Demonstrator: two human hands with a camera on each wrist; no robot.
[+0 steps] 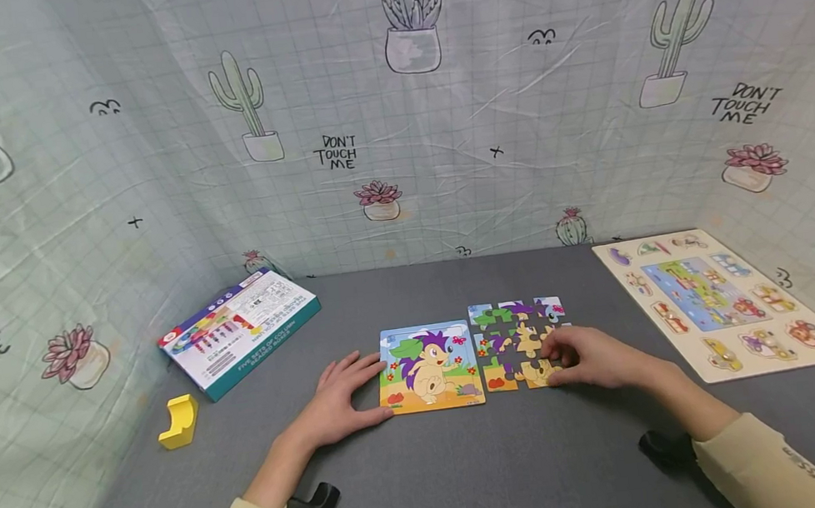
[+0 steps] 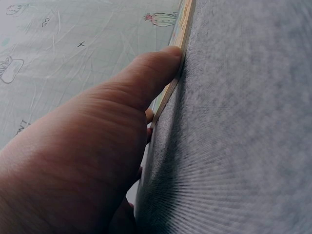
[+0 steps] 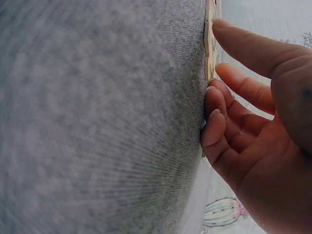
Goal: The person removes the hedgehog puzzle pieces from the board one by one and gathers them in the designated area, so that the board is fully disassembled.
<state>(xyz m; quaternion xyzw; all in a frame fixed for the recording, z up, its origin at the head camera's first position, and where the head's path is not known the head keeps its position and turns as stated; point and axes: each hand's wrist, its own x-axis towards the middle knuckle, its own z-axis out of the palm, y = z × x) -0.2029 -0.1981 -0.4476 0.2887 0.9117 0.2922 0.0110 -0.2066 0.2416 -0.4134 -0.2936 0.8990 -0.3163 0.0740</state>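
Note:
A square picture board (image 1: 431,368) with a purple-spined hedgehog lies flat in the middle of the table. At its left edge, the left hand (image 1: 337,400) spreads its thumb and fingers; the thumb tip rests against the board's side in the left wrist view. Loose jigsaw pieces (image 1: 500,373) of a matching hedgehog lie to the board's right, with gaps between some. The right hand (image 1: 591,357) touches the right side of these pieces, thumb tip at a lower piece (image 1: 538,374) and index finger above it. In the right wrist view its other fingers bend loosely beside the pieces.
A boxed toy set (image 1: 239,332) lies at the back left, with a yellow curved block (image 1: 180,421) in front of it. On the right is a large wooden puzzle board (image 1: 741,304) with vehicle pictures. A printed curtain (image 1: 437,116) surrounds the grey table (image 1: 464,482).

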